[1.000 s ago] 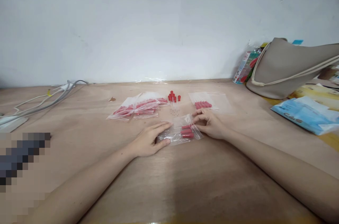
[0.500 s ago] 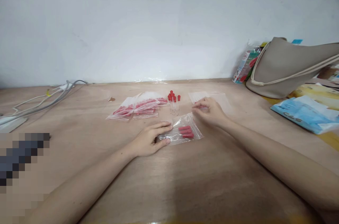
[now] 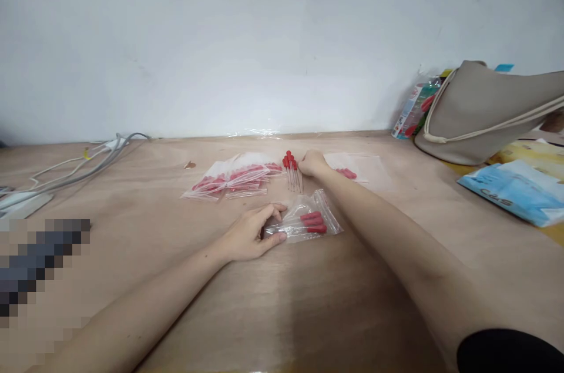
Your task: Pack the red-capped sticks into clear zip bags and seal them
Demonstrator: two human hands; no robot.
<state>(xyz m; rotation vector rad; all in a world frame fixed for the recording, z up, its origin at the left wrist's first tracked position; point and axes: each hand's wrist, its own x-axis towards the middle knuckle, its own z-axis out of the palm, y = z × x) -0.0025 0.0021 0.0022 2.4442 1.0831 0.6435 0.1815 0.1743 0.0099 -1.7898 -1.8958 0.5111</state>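
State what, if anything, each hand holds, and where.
Left hand: clear zip bag, pinned at its left end. Right hand: at the red-topped droppers; grip cannot be told.

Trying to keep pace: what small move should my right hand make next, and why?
Probably pinch one of the slender red-topped pieces: your right hand is beside them, its grip hidden, while your left hand rests at the clear plastic bag with red tapered pieces inside.

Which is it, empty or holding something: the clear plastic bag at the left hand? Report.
Not empty: three red cylindrical pieces show inside the clear plastic bag. Whether its mouth is sealed, I cannot tell.
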